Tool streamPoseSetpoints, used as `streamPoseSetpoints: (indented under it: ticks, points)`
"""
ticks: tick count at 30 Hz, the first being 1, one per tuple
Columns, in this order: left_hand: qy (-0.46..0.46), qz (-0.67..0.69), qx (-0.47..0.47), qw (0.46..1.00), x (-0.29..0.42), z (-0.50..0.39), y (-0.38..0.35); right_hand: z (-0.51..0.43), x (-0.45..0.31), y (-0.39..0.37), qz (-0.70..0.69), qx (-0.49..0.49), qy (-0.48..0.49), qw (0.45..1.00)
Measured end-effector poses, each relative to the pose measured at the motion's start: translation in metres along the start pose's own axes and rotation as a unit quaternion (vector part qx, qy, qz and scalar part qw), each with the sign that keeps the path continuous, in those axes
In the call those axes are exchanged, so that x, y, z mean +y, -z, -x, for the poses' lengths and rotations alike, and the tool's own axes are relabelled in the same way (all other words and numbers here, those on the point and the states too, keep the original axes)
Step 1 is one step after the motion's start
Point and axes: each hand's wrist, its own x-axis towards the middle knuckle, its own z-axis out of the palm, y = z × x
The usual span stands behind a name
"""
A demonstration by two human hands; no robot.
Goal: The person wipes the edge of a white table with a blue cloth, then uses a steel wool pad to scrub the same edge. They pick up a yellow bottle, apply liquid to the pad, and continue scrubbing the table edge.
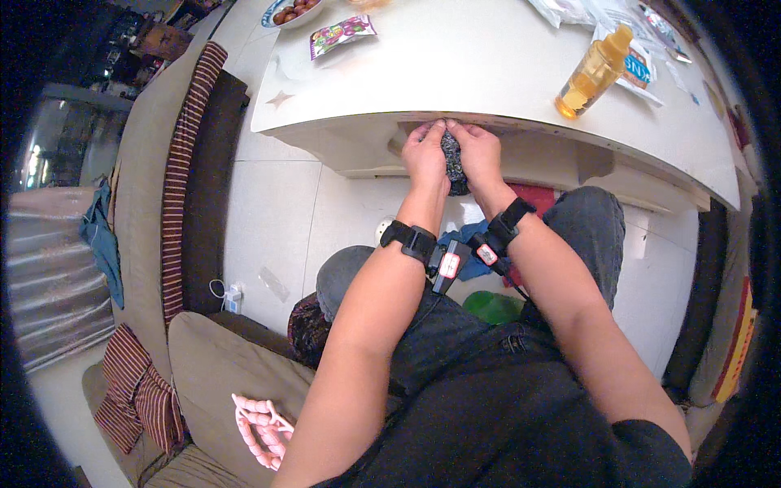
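Both of my hands meet at the near edge of a white table [488, 73]. Between them hangs a dark grey, speckled knitted or fabric item [452, 160], pinched near its top. My left hand [425, 152] grips its left side with thumb and fingertips. On the other side, my right hand [477, 149] holds it the same way, the two thumbs almost touching. Part of the item is hidden behind the hands. Each wrist wears a black strap with a small black device.
On the table stand an amber plastic bottle [595, 73], a purple and green snack packet [343, 36], a bowl of round brown food [291, 12] and plastic packages [634, 67]. A sofa [238, 360] lies at the left, with a pink jointed object [262, 430] on it.
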Motion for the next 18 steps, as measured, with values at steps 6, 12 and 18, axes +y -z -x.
streamPoseSetpoints:
  ticks: [6,12,18]
  points:
    - [0.113,0.044,-0.052,0.991,-0.009,-0.007,0.012,-0.009,0.01,0.005,0.04,-0.026,-0.061,0.997]
    - [0.07,0.045,-0.062,0.995,0.01,0.02,0.003,0.007,-0.01,0.015,-0.067,-0.127,-0.012,0.99]
    - [0.042,0.024,-0.013,0.999,0.029,0.016,-0.004,0.009,-0.015,-0.005,-0.119,-0.08,-0.036,0.989]
